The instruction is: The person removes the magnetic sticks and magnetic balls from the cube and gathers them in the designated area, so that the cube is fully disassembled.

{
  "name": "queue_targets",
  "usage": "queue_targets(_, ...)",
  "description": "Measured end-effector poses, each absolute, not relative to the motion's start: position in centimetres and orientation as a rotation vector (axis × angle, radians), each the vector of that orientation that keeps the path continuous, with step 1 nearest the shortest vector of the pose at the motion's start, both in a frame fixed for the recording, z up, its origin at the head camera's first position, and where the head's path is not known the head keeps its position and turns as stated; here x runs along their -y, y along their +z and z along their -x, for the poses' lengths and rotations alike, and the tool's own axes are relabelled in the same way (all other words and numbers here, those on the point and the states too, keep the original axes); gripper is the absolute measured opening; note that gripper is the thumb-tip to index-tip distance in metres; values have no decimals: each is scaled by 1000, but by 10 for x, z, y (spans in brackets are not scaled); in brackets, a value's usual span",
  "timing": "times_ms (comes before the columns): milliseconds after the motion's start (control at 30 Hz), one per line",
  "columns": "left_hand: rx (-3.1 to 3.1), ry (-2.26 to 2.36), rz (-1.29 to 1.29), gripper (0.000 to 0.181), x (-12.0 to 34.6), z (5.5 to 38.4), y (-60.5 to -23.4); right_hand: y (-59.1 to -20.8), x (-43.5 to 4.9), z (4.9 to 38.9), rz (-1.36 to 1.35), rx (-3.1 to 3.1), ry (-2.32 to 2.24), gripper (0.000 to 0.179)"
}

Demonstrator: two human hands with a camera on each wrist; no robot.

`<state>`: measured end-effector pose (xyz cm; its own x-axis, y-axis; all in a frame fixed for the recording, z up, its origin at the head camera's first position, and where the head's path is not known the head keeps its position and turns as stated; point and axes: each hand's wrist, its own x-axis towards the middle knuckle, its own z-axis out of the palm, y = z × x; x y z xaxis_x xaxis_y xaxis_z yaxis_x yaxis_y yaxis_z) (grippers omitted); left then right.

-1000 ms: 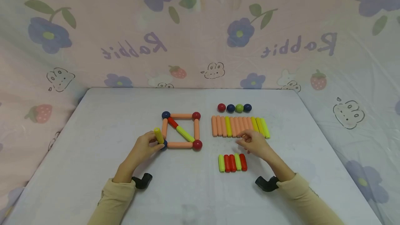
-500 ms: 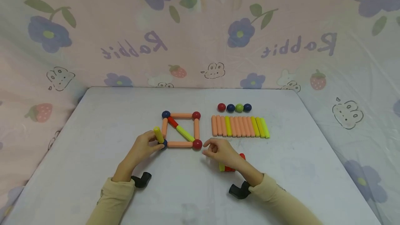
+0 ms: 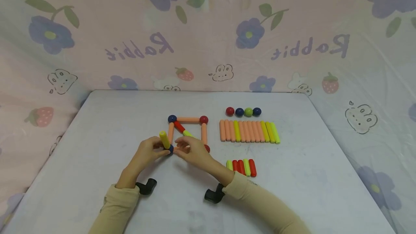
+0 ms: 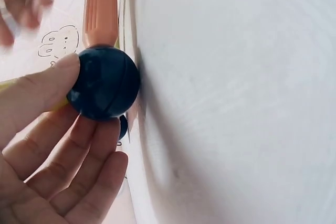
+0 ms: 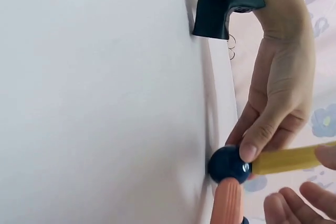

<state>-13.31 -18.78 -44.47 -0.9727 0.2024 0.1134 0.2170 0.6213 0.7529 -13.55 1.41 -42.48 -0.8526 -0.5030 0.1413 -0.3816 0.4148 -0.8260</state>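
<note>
My left hand (image 3: pixel 148 151) pinches a dark blue ball (image 4: pixel 105 83) at the near left corner of a flat square frame. From this ball a yellow stick (image 3: pixel 164 139) stands up, tilted slightly. Orange sticks (image 3: pixel 188 120) form the frame's sides, with blue and red balls at its corners. A red and lime-green diagonal (image 3: pixel 179 126) runs inside, partly hidden by my right hand (image 3: pixel 195 153). That hand hovers over the frame's near side, fingers loosely bent and holding nothing visible. In the right wrist view its thumb (image 5: pixel 326 157) lies close to the yellow stick; contact is unclear.
Right of the frame lies a row of orange, yellow and lime sticks (image 3: pixel 250 131). Behind it, red, blue and green balls (image 3: pixel 248 112) are lined up. Short red and lime sticks (image 3: pixel 241 167) lie nearer, partly covered by the right forearm. A printed curtain (image 3: pixel 201 46) hangs behind the table.
My right hand has moved left from the long stick row, past the frame's near right corner, to near the yellow stick. My left hand keeps its hold on the blue ball.
</note>
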Motion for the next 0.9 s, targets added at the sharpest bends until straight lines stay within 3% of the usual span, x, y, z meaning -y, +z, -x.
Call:
queue_targets(267, 2808, -1280, 378, 23, 188, 134, -444, -429, 21, 149, 719, -2563, -1466, 42)
queue_targets(900, 2859, -1271, 337, 23, 186, 134, -444, -432, 24, 150, 636, -2606, -1337, 24)
